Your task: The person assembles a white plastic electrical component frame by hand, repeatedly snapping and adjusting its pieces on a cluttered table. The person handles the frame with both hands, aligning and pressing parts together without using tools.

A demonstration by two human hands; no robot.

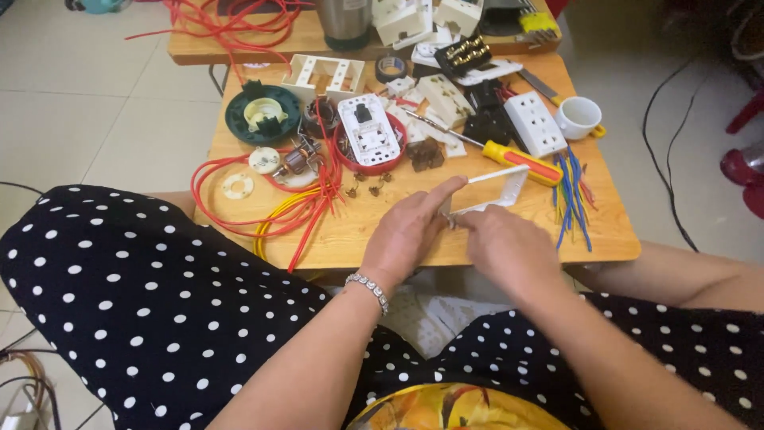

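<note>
My left hand (410, 231) and my right hand (501, 247) meet over the near edge of a low wooden table (398, 231). Together they hold a white plastic frame (497, 191), a thin angular socket part, by its near left corner. My left index finger lies along the frame's top edge. My right fingers pinch something small at the corner; I cannot tell what. A yellow and red screwdriver (517, 162) lies just beyond the frame.
Red and yellow wires (290, 209) sprawl at left, blue wires (571, 199) at right. A red dish (348, 159) holds a white switch module, with a dark green round part (263, 115), white sockets (535, 123), a white cup (578, 117) and tape roll (390, 66) further back.
</note>
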